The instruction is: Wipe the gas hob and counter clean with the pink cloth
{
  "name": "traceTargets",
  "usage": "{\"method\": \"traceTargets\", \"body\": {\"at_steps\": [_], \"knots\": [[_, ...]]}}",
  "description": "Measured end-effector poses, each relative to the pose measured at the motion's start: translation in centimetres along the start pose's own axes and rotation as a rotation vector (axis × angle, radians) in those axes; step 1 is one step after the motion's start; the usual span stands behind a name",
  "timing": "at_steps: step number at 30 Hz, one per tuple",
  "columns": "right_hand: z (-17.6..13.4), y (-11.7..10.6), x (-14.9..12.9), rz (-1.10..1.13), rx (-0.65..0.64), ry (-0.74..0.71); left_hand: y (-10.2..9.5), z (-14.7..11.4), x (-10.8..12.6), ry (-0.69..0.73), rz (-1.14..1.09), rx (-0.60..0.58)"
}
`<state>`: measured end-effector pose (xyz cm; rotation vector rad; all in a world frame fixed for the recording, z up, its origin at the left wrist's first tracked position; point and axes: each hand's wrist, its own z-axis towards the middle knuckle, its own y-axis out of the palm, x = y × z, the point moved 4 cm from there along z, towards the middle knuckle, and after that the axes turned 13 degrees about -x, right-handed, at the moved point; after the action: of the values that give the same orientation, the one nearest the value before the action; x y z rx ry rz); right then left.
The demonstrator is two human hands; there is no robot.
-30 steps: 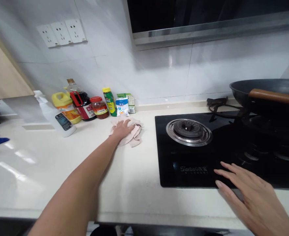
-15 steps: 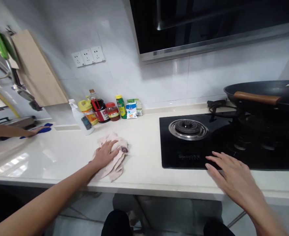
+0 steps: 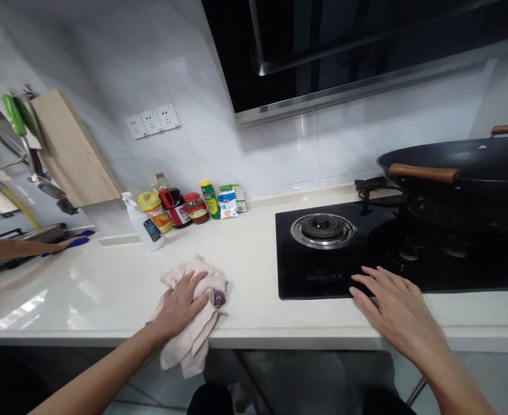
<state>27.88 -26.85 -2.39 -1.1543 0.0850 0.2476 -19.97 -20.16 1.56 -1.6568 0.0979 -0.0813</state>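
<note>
My left hand (image 3: 181, 305) presses on a crumpled pale pink cloth (image 3: 193, 341), its fingers spread over the top and bunching it. Part of the cloth hangs over the counter's front edge, and a purple patch shows beside the thumb. My right hand (image 3: 392, 308) is open and palm down at the front edge of the black gas hob (image 3: 297, 256), fingertips over the glass and nothing held. Whether those fingertips touch the glass I cannot tell.
Behind the cloth stand a white spray bottle (image 3: 144, 222), a yellow jug (image 3: 154, 208), a dark sauce bottle (image 3: 174, 203), a red-lidded jar (image 3: 196, 208) and seasoning packs (image 3: 228, 204). A wok (image 3: 448, 155) sits on the right burner. Far left, another person's hand (image 3: 59, 246) holds a blue cloth (image 3: 79, 242).
My left hand has drawn the pink cloth toward the front edge, and more of it now hangs over. My right hand stays by the hob. The camera view has tilted slightly.
</note>
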Motion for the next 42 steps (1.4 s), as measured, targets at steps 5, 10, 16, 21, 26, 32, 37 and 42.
{"method": "traceTargets", "body": {"at_steps": [5,10,16,21,26,32,37,42], "knots": [[0.0,-0.3,-0.2,0.0,0.006,0.005,-0.9,6.6,3.0,-0.034,0.023,0.024],[0.1,-0.7,-0.4,0.022,-0.017,0.02,-2.1,13.7,7.9,-0.026,-0.027,0.031],[0.4,-0.9,-0.1,0.047,-0.045,0.047,-2.0,18.6,15.4,0.072,-0.068,0.044],[0.5,-0.9,0.2,0.057,-0.063,0.062,-1.7,18.0,18.2,0.133,-0.093,0.059],[0.5,-0.8,0.2,0.056,-0.085,0.069,-1.6,14.8,18.1,0.172,-0.109,0.062],[0.2,-0.4,0.5,0.022,-0.087,0.058,-1.0,8.5,18.0,0.242,-0.129,0.036],[0.2,-0.2,0.6,0.004,-0.093,0.05,-0.8,1.3,16.7,0.375,-0.158,-0.011],[0.2,0.1,0.6,0.006,-0.081,0.034,-0.6,-4.5,13.1,0.516,-0.13,-0.009]]}}
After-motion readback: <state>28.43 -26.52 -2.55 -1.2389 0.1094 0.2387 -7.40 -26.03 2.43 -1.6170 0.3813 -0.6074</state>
